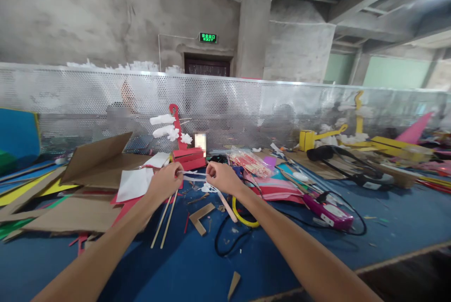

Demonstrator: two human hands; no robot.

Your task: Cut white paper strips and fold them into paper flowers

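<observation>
A thin, pale, see-through strip point(195, 176) stretches between my hands above the blue table. My left hand point(166, 179) pinches its left end, and my right hand point(223, 178) pinches the other end with curled fingers. Just behind them sits a red cardboard box point(190, 157) with a red hooked upright point(177, 126) that carries white fluffy pieces. Two thin wooden sticks point(165, 222) lie below my left hand. An L-shaped cardboard piece point(201, 218) rests on the table between my forearms. Near my right wrist is a yellow ring-like loop point(243, 215).
Brown cardboard sheets point(66, 212) and white paper point(134, 184) lie at left. On the right are a bag of red-and-white sticks point(252, 162), a purple device point(329, 212) with a black cable, and black headgear point(352, 170). A perforated metal screen point(229, 109) stands behind.
</observation>
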